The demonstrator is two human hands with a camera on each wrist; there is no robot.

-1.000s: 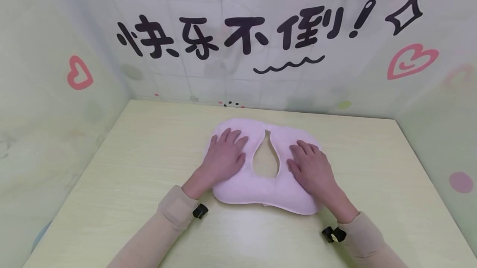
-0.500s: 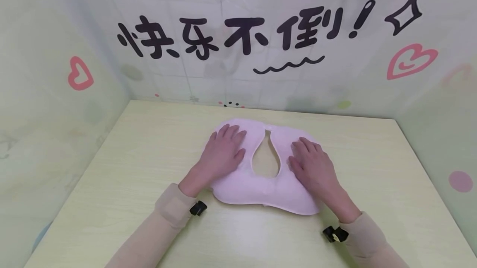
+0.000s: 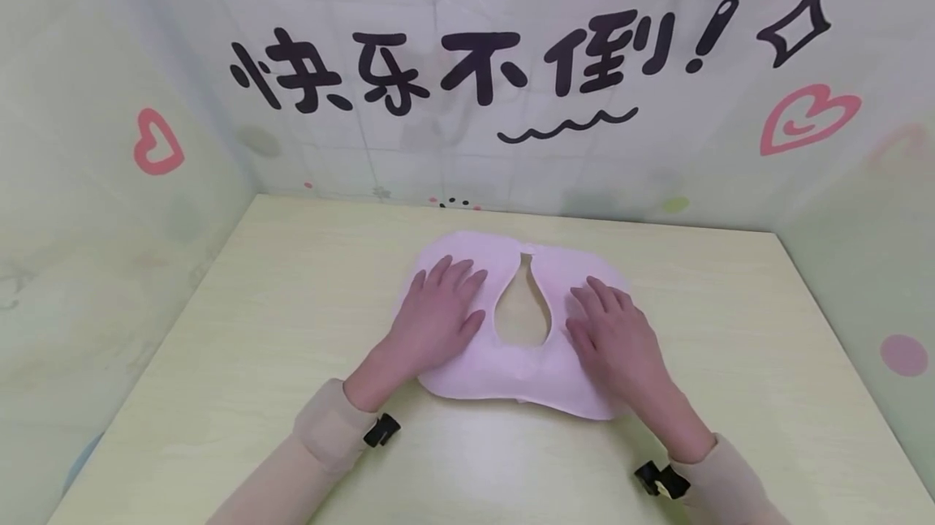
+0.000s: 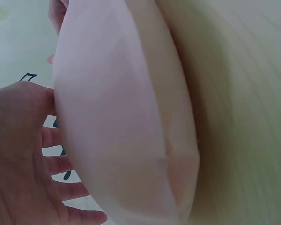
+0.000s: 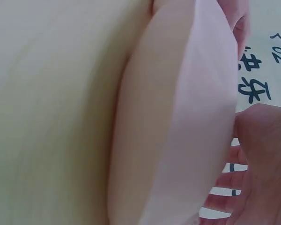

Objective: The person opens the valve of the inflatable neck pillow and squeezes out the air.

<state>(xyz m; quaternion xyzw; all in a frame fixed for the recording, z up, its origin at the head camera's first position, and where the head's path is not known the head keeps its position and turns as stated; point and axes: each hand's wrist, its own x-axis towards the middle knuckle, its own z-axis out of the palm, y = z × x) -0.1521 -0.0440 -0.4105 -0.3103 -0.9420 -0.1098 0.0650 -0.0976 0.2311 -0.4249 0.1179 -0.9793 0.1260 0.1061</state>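
A pale pink U-shaped neck pillow (image 3: 482,371) lies flat on the wooden table, its two arms meeting at the far side around a teardrop-shaped hole. My left hand (image 3: 436,316) rests on its left arm with fingers spread and nearly straight. On the right arm of the pillow lies my right hand (image 3: 617,338), fingers relaxed and pointing away. Seen from the left wrist, the pillow's thick rounded side (image 4: 112,108) fills the middle, with the fingers beyond it. The right wrist view shows the same padded edge (image 5: 178,122) beside the right palm.
The light wooden table (image 3: 256,306) extends on both sides of the pillow. A white printed backdrop (image 3: 467,160) with black characters stands behind it, and similar sheets (image 3: 88,225) hang at the sides. Black camera mounts (image 3: 382,430) sit at both wrists.
Both hands shift slightly on the pillow, first a little forward and then back toward the near side. The pillow keeps its place and shape.
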